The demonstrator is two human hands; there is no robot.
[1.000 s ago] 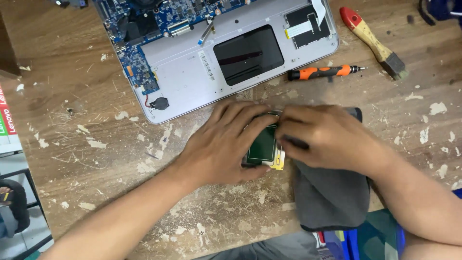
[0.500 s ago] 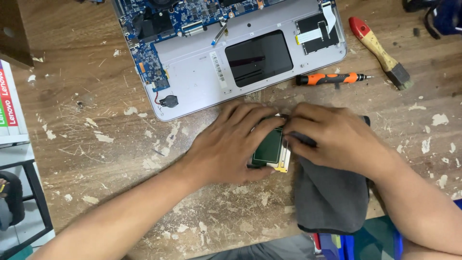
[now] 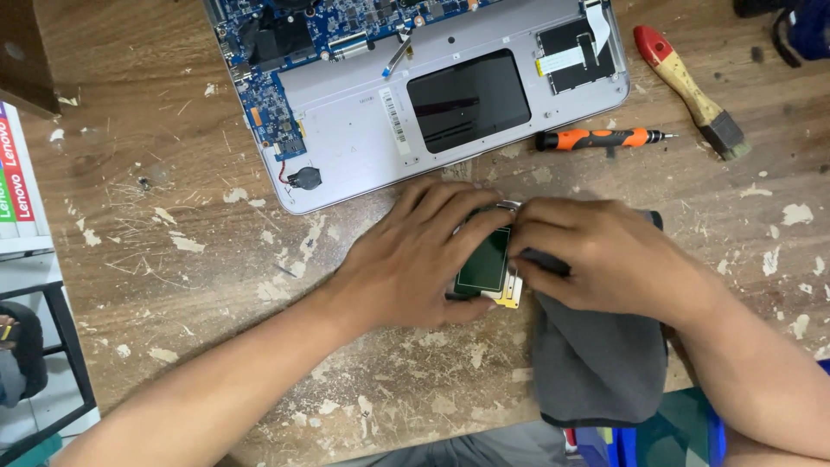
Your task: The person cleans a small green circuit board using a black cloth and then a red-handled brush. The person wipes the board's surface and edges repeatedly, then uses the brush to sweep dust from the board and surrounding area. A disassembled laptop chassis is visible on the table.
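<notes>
A: Hands?
B: Left hand (image 3: 415,259) and right hand (image 3: 605,259) meet over a small green circuit board (image 3: 484,261), low centre on the worn wooden table (image 3: 173,259). Left grip curled around the board's left and near edges, thumb under its lower side. Right grip pressed to the board's right edge, fingers close together; can't tell whether it truly pinches.
A: Under the board?
B: A yellowish piece at its right corner, kind unclear. Grey cloth (image 3: 596,363) lies under the right hand, hanging over the table's near edge.
A: Surroundings?
B: Opened laptop (image 3: 363,138) just beyond the hands, blue mainboard exposed, black touchpad back showing. Orange-handled screwdriver (image 3: 596,138) right of the laptop, brush with a red and wooden handle (image 3: 683,82) further right, apart from both hands.
</notes>
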